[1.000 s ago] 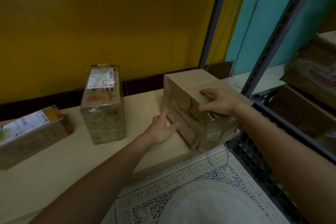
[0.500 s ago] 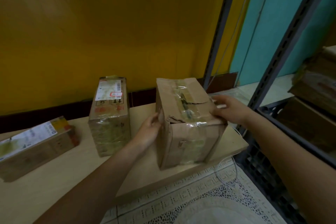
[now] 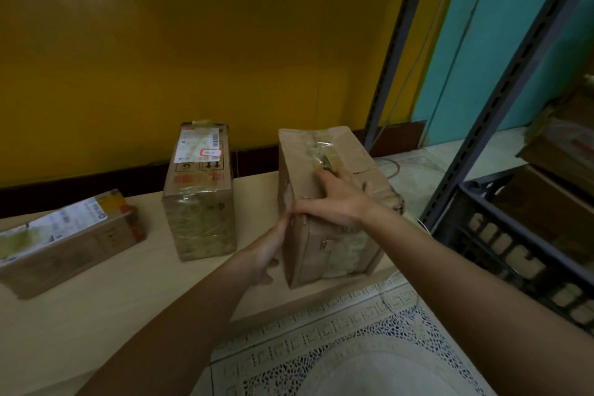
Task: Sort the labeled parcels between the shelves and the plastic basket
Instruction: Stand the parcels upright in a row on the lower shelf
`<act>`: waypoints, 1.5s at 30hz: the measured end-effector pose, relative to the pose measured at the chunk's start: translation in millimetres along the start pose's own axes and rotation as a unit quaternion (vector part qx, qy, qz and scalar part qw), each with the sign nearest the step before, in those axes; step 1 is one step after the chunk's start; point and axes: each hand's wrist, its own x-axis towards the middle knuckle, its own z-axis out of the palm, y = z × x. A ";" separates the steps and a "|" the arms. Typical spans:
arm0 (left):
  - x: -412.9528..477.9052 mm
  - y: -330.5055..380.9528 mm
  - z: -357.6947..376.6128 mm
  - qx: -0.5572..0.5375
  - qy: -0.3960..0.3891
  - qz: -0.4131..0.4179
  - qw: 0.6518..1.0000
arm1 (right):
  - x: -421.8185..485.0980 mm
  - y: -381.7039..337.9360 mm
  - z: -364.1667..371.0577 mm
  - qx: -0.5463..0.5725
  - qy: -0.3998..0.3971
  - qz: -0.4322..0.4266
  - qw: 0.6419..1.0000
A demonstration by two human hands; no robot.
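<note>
Yellow wall [image 3: 193,42] behind pale surface [image 3: 96,315]. Taped cardboard parcel [image 3: 334,247] stands at surface's right end, near dark plastic basket [image 3: 501,235]. My right hand [image 3: 337,202] on its top, fingers [image 3: 324,177] spread. My left hand [image 3: 270,251] presses its left side, fingers straight, together. Upright labeled parcel [image 3: 199,202] and flat labeled parcel [image 3: 67,241] further left.

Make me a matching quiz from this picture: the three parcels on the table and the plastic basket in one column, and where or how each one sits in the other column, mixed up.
Things:
1. right parcel
2. middle parcel
3. left parcel
4. plastic basket

Places and states:
A. lies flat at the left end of the table
B. far right, by the metal shelf frame
C. left hand against its side, right hand on top
D. stands upright, red-edged sticker on top

Pairs: 1-C, 2-D, 3-A, 4-B
</note>
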 end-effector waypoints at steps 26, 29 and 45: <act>-13.9 38.5 -15.6 -0.142 0.086 0.319 0.933 | -15.1 81.4 -36.6 0.290 0.073 -0.077 0.951; -23.6 49.1 -13.4 -0.070 0.105 0.358 0.925 | -10.1 78.4 -26.9 0.135 0.108 -0.157 0.972; -184.5 137.6 42.3 0.212 -0.071 0.248 0.943 | -210.3 61.3 -101.0 0.340 0.120 0.097 0.928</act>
